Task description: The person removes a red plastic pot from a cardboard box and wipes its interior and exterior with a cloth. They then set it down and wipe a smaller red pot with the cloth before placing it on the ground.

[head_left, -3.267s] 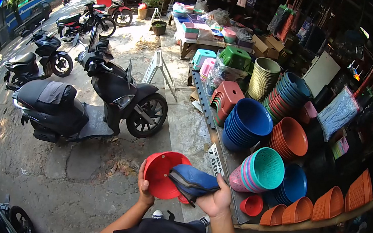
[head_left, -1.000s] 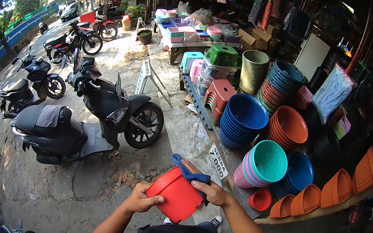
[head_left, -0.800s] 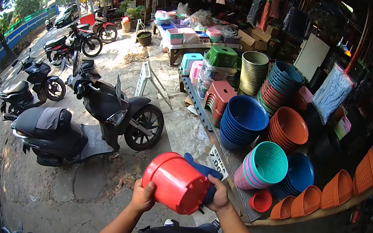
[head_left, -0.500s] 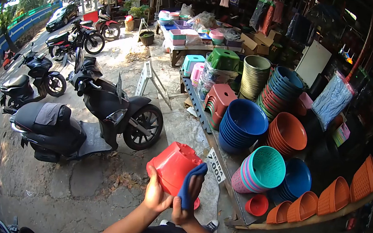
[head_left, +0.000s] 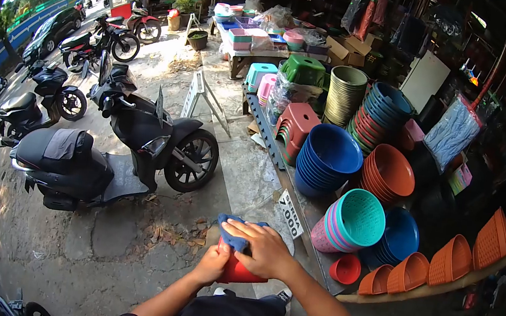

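Observation:
A red plastic pot [head_left: 240, 271] is in front of my body, mostly hidden behind my hands. My left hand [head_left: 212, 265] grips its left side, thumb uppermost. Over the pot's upper end lies my right hand [head_left: 266, 249], its fingers pointing left and pressing a blue cloth [head_left: 230, 237] against it. Part of the cloth sticks out beyond the fingers.
On the right, a low display holds stacked blue basins [head_left: 329, 158], orange basins [head_left: 388, 174], turquoise baskets [head_left: 359, 215] and a small red pot [head_left: 347, 269]. A price sign [head_left: 290, 214] leans at its edge. A black scooter [head_left: 134, 150] is parked on the left.
The red pot has come lower and closer to my body and has turned. My right hand and the blue cloth have shifted from its right side to over its upper end.

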A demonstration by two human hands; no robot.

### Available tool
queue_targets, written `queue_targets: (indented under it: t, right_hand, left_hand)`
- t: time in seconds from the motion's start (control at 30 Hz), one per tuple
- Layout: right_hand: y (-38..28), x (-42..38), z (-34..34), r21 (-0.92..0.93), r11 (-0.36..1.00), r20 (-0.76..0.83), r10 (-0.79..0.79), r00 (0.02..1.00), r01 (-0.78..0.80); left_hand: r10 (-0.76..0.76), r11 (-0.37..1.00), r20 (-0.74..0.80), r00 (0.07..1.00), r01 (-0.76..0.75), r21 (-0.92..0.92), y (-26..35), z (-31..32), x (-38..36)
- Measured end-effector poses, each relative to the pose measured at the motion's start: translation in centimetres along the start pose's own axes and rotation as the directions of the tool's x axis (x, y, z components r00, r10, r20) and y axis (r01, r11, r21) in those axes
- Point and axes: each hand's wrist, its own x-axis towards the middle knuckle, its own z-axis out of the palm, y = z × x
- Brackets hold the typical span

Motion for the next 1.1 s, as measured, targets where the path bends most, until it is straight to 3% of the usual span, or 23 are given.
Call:
queue_targets:
  t: [0.07,0.1,0.13,0.2,0.23,0.3,0.33,0.37,0.4,0.53,0.6,0.67,0.87,0.93,1.1]
  right_hand:
    - [2.1,-0.3,-0.8,0.347,0.926,0.124,0.113,0.986,-0.149]
    - [3.8,-0.5,-0.6,0.614,0.760,0.207,0.107,0.973,-0.214]
    - [4.7,-1.1,-0.3,0.799,0.517,0.281,0.133,0.950,-0.309]
    - [5.5,-3.2,-0.2,0.892,0.146,0.364,0.325,0.873,-0.427]
    - [5.2,-4.0,0.4,0.894,0.143,0.361,0.328,0.873,-0.424]
    - [4.0,-5.8,1.6,0.971,0.200,0.043,0.398,0.916,-0.132]
    - [2.9,-5.7,2.2,0.810,0.585,-0.250,0.302,0.920,0.028]
    - [1.6,-6.0,1.6,0.549,0.834,-0.266,0.228,0.937,-0.047]
    - [0.3,-6.4,0.9,0.211,0.972,-0.254,0.155,0.955,-0.101]
    - [-1.6,-7.1,1.5,0.156,0.977,-0.269,0.186,0.945,-0.148]
    - [-1.9,-7.5,1.6,0.098,0.990,-0.252,0.121,0.960,-0.099]
    - [-2.7,-8.1,1.6,0.100,0.990,-0.258,0.119,0.959,-0.096]
    - [-3.0,-10.3,1.6,0.063,0.993,-0.160,-0.086,0.983,0.098]
    - [-2.3,-11.0,1.3,0.092,0.991,-0.183,-0.083,0.980,0.101]
    - [0.1,-13.3,1.8,0.228,0.972,-0.271,0.006,0.963,0.058]
  left_hand:
    - [-0.165,0.978,0.074,0.984,0.153,0.143,1.6,0.3,-0.9]
    - [-0.106,0.993,0.042,0.994,0.107,-0.038,1.6,0.6,-1.2]
    - [-0.115,0.992,0.047,0.992,0.117,-0.036,1.6,0.6,-1.6]
    - [-0.155,0.949,0.006,0.988,0.151,-0.278,1.8,0.2,-2.2]
    - [-0.123,0.935,0.019,0.992,0.123,-0.333,1.3,-0.2,-2.1]
    - [-0.119,0.913,-0.008,0.993,0.106,-0.395,1.3,-0.1,-2.1]
    - [-0.114,0.885,-0.038,0.993,0.084,-0.458,1.5,0.1,-2.1]
    - [-0.105,0.892,-0.048,0.993,0.073,-0.446,1.7,0.5,-2.0]
    - [-0.111,0.893,-0.041,0.993,0.081,-0.442,2.0,1.0,-2.0]
    - [-0.041,0.925,-0.079,0.996,0.008,-0.381,2.4,1.8,-1.6]
    - [-0.020,0.927,-0.071,0.997,-0.008,-0.374,2.3,1.8,-1.7]
    - [-0.021,0.889,-0.109,0.994,-0.032,-0.457,1.9,1.8,-1.7]
    - [-0.003,0.854,-0.067,0.998,-0.032,-0.519,1.5,0.8,-2.2]
    - [-0.066,0.825,-0.013,0.998,0.048,-0.564,1.0,0.3,-2.6]
    - [-0.054,0.800,-0.014,0.998,0.035,-0.599,0.4,-0.3,-3.1]
